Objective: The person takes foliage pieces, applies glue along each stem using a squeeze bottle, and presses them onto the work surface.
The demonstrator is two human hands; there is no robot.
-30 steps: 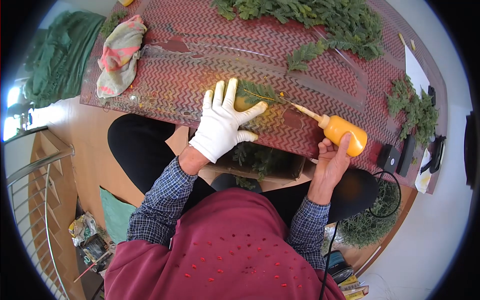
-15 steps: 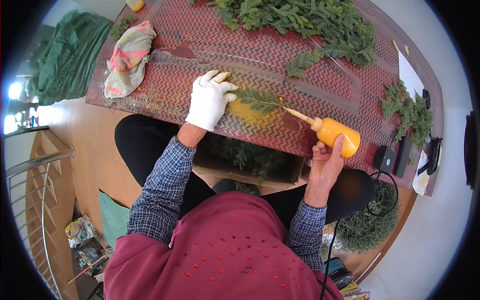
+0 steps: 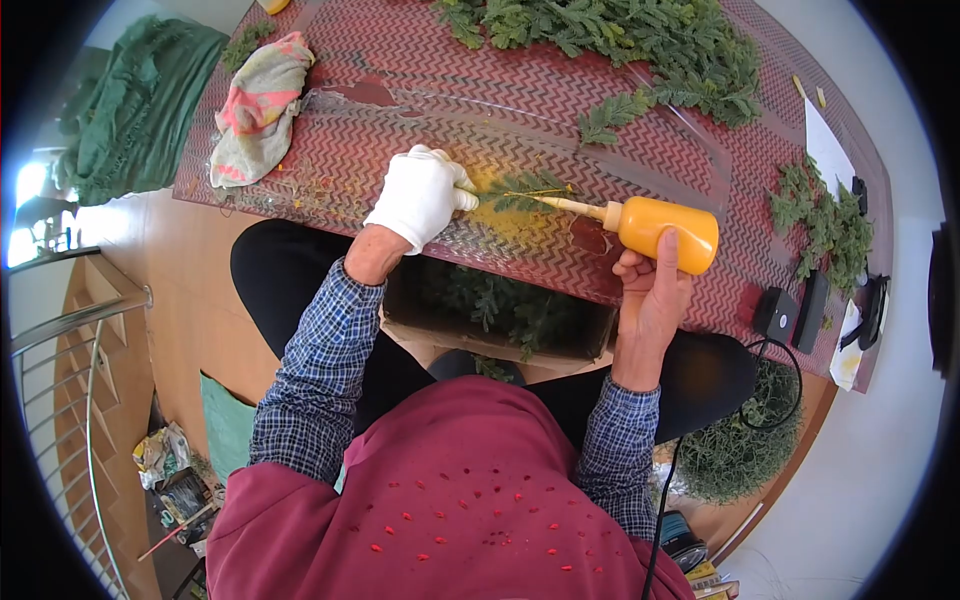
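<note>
My left hand, in a white glove, is closed on the stem end of a small green fern-like sprig above the table. Bare, my right hand grips a squeeze bottle of yellow-orange liquid, tilted so that its long nozzle points left. The nozzle tip lies at the sprig, touching or very close to it; I cannot tell which. A small yellow-orange spot shows near the sprig's right end. Beneath the sprig, the patterned table cover is stained yellow.
A pile of green sprigs lies at the back, with a single sprig before it. A stained cloth is at the left. More greenery and a black box with a cable sit right. Below the table edge stands a cardboard box holding greenery.
My left fingers have curled into a tighter grip on the sprig. The bottle has tipped closer to level, its nozzle shifting left and up along the sprig.
</note>
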